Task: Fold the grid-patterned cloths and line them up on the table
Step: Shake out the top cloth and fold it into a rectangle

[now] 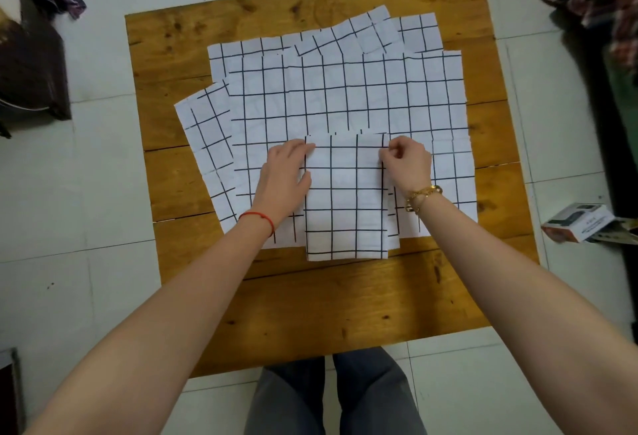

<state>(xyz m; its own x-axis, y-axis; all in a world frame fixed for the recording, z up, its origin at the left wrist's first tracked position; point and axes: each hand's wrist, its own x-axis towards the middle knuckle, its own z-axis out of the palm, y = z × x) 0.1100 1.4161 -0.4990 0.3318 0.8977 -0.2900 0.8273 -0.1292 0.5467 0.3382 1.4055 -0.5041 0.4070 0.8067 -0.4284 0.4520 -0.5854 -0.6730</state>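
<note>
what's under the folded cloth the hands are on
The folded cloth lies on a spread pile of unfolded grid cloths; its near end rests on the wooden table. How many layers lie directly beneath it is hidden.

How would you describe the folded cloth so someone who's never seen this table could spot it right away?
Start at the wooden table, where several grid-patterned cloths lie spread flat and overlapping. At their near edge, between the left hand and the right hand, sits the folded cloth. It alone is a narrow, upright rectangle lying on top.
</note>
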